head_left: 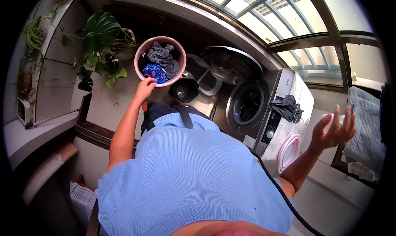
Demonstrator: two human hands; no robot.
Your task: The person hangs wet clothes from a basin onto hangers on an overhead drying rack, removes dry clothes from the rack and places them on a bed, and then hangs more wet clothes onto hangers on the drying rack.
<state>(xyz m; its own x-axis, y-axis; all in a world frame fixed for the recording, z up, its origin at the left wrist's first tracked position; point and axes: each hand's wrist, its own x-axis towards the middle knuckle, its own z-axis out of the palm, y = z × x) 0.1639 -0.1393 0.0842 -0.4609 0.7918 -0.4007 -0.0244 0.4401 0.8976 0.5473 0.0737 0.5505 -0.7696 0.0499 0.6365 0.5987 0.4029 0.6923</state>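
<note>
My left hand (145, 90) grips the near rim of a round pink basin (180, 50). Inside the basin lie a crumpled grey garment (163, 56) and a blue cloth with a red pattern (155, 72). Off to the right, my right hand (335, 130) is raised with its fingers apart and holds nothing. It is beyond the front-loading washing machine (298, 93), whose round door (233, 64) stands open. A dark grey crumpled cloth (287, 108) lies on top of the machine, and a pink-and-white oval folding basin (289, 152) rests near it.
A black bin (184, 90) stands between the basin and the washer. Leafy potted plants (101, 35) fill the left side. Windows (284, 15) run along the far right, with a grey towel (364, 120) hanging below. A black cable (280, 186) crosses my blue top.
</note>
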